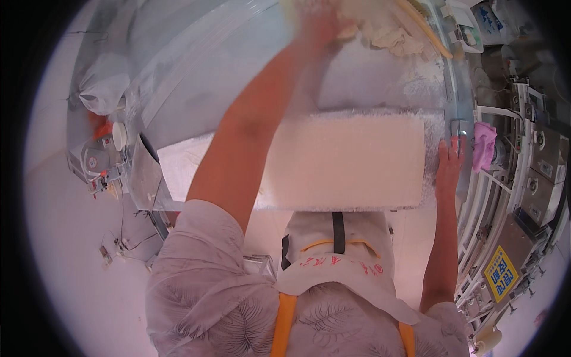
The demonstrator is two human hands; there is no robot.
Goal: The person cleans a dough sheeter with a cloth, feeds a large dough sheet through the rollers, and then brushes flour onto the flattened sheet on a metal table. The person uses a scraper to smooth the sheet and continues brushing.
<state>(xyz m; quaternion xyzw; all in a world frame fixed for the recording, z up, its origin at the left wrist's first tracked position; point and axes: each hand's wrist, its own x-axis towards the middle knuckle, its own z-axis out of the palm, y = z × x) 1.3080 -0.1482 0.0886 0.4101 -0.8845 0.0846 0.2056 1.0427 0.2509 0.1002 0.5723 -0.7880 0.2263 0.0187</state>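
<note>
A wide, pale, flat sheet, apparently dough (pixel 348 160), lies across the floured work surface in front of me. My left arm reaches over it to the far side. There my left hand (pixel 316 22) is blurred beside a crumpled heap of pale dough-like pieces (pixel 397 38); whether it grips anything is unclear. At the right edge of the surface, my right hand (pixel 449 163) rests with its fingers extended and somewhat apart, the fingertips at a small metal fitting (pixel 459 128) on the rail. A yellow curved strip (pixel 424 26) lies beyond the heap.
Right of the rail are a pink cloth (pixel 484 146), a white frame and metal equipment (pixel 546 151). A white container (pixel 465 26) stands at the upper right. On the left are a clear plastic bag (pixel 105 85) and a small machine (pixel 96 158).
</note>
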